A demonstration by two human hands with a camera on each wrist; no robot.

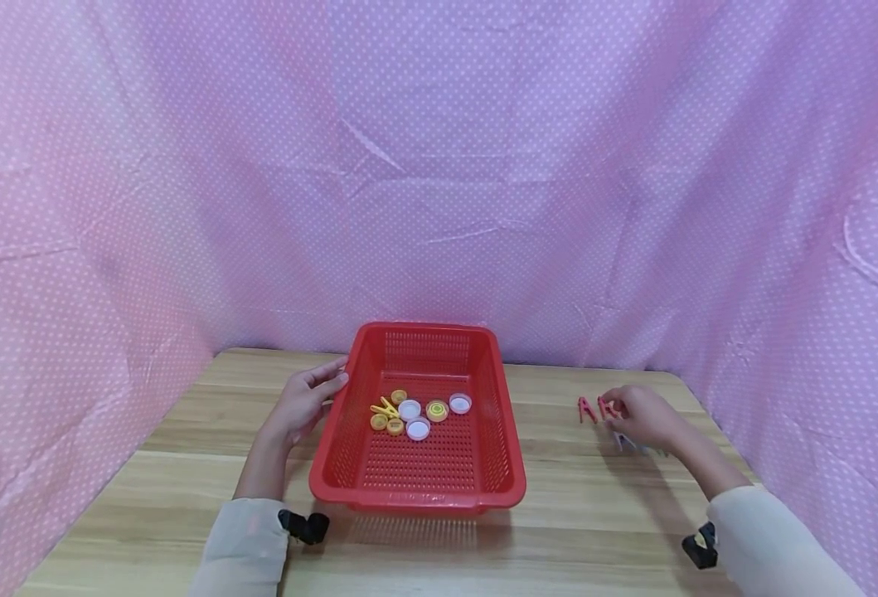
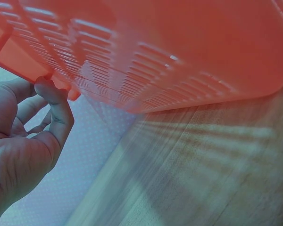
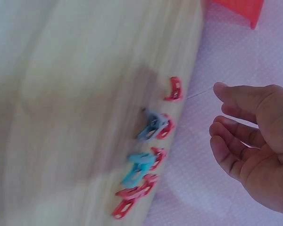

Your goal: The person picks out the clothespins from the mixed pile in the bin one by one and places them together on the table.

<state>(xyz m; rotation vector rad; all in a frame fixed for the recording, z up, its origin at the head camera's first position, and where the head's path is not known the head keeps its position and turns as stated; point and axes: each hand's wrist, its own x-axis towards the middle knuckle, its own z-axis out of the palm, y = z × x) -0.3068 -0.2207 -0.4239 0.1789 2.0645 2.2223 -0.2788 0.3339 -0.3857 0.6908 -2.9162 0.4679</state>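
Observation:
A red plastic basket [image 1: 418, 499] with slotted walls stands on the table. Thumb and fingers of my left hand [image 1: 300, 405] pinch its left rim; the left wrist view shows this grip on the basket edge [image 2: 19, 70] from below. On the right, my right hand [image 1: 643, 417] hovers over a row of small clothespins. Nothing shows between its slightly bent fingers in the right wrist view. A red clothespin [image 1: 586, 410] lies just left of that hand. The right wrist view also shows a grey clothespin [image 3: 152, 125], a teal clothespin [image 3: 139, 169] and several red ones [image 3: 137, 192].
Inside the basket lie several round caps, among them a white cap [image 1: 418, 429] and a yellow cap [image 1: 379, 422], beside a yellow clothespin [image 1: 385, 408]. A pink dotted curtain [image 1: 439, 207] hangs behind and around the wooden table [image 1: 573, 514].

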